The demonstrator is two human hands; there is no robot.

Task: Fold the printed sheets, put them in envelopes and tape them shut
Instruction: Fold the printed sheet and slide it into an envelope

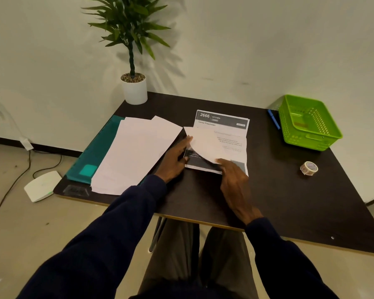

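Clearly printed sheet [221, 134] reads "2666 KITCHEN", "Cereal Preparation", under both hands.

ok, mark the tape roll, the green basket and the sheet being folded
tape roll [309, 168], head view, on the top face of the roll.
green basket [324, 138], head view, on its near wall.
printed sheet [221, 120], head view, on the dark header band at the sheet's far end.

Counter [279, 201] dark brown | envelopes [134, 152] plain white | folder [95, 154] teal | sheet [221, 134] white, black header band | basket [309, 124] lime-green lattice | pen [274, 119] blue | pot [134, 90] white
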